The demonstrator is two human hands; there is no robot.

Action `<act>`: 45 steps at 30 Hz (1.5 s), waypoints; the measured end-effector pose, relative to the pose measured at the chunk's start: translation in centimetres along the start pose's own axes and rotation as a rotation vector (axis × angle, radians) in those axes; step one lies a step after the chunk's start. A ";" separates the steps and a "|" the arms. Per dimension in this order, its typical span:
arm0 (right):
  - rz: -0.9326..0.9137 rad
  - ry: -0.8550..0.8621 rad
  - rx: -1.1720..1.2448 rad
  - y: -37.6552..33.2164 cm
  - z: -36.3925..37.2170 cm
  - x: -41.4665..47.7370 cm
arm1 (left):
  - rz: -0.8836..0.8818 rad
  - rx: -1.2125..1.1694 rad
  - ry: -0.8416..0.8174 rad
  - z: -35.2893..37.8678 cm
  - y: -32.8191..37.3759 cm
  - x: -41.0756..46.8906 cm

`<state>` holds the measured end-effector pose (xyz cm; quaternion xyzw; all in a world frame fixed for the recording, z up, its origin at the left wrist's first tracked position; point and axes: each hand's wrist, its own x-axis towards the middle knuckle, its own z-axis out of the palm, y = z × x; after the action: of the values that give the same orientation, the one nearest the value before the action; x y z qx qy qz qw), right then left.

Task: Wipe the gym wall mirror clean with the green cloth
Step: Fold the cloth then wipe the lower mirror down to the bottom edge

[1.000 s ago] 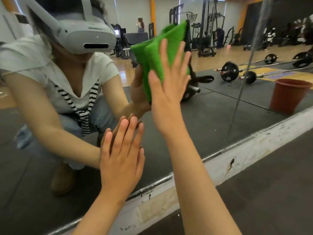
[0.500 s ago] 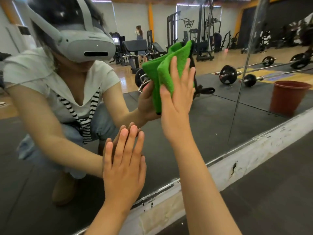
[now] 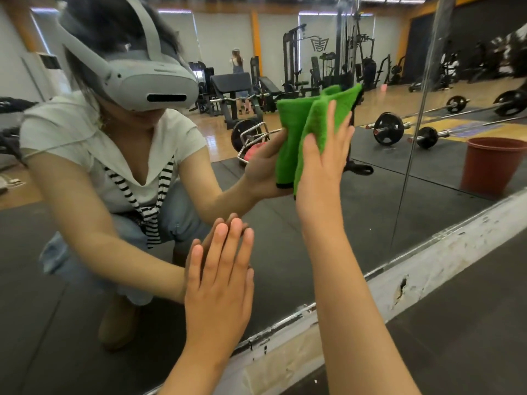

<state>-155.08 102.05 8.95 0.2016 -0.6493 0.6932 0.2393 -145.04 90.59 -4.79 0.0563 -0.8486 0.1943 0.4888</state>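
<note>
Mirror (image 3: 370, 212), green cloth (image 3: 316, 124), reflected red bucket (image 3: 493, 166)

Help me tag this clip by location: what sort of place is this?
A gym, almost certainly. The wall mirror reflects a loaded barbell lying on the floor, with a cable weight machine and a padded bench further back.

- The right hand (image 3: 322, 166) presses the cloth (image 3: 323, 118) flat against the mirror (image 3: 285, 238), above and to the right of the left hand (image 3: 219, 286).
- The left hand lies flat on the glass, near its bottom edge.
- A ledge (image 3: 427, 269) runs beneath the mirror, floor matting (image 3: 470, 337) before it.
- A bucket (image 3: 493, 166) shows reflected far right.
</note>
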 end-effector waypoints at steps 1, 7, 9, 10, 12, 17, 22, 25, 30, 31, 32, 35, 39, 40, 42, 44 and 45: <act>0.013 0.011 -0.019 -0.2 0.4 -0.3 | 0.004 0.005 0.002 0.1 0.0 0.0; -0.338 -0.144 -0.127 0.0 3.0 -4.0 | 0.004 0.015 0.002 0.2 0.2 -0.1; -0.220 -0.075 -0.109 0.8 1.9 -2.7 | 0.009 0.009 0.009 -0.4 0.1 0.1; -0.137 -0.030 -0.077 0.9 1.4 -2.1 | 0.018 0.004 0.016 -0.6 -0.1 0.2; -0.046 0.009 -0.017 0.3 1.3 -1.6 | 0.023 -0.013 0.047 -1.2 -0.5 0.6; -0.241 -0.112 -0.077 -1.6 3.0 -3.2 | -0.094 -0.031 0.137 -2.6 -2.3 2.5; -0.082 -0.027 -0.056 -0.3 0.3 -0.7 | -0.183 -0.028 0.123 -3.3 -3.6 3.4; -0.071 -0.024 0.027 -1.1 0.7 -0.4 | -0.170 0.011 0.086 -3.1 -3.8 3.4; -0.359 -0.163 -0.092 -2.9 2.3 -1.6 | -0.166 0.021 0.075 -3.1 -3.6 3.3; -0.363 -0.158 -0.108 -2.5 2.0 -1.4 | -0.166 0.018 0.076 -3.1 -3.7 3.3; -0.332 -0.130 -0.100 -1.9 1.6 -0.8 | -0.166 0.013 0.076 -3.2 -3.7 3.3; -0.092 -0.008 0.139 -0.7 -0.2 1.1 | -0.160 -0.002 0.068 -3.4 -3.8 3.4; -0.158 -0.097 0.162 -2.4 0.4 0.6 | -0.155 -0.020 0.087 -3.4 -3.7 3.4; -0.259 -0.138 0.078 -2.9 0.9 0.1 | -0.163 -0.026 0.094 -3.3 -3.6 3.4; -0.388 -0.135 -0.061 -2.6 1.3 0.6 | -0.188 -0.040 0.102 -3.3 -3.4 3.4; -0.307 -0.009 -0.105 -1.4 0.2 2.8 | -0.205 -0.052 0.105 -3.4 -3.2 3.5; -0.209 0.073 -0.065 -0.8 -0.7 4.0 | -0.206 -0.053 0.102 -3.4 -3.2 3.5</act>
<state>-157.82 103.07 11.95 0.2347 -0.6376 0.6502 0.3402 -143.16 89.33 0.57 0.1203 -0.8171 0.1231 0.5501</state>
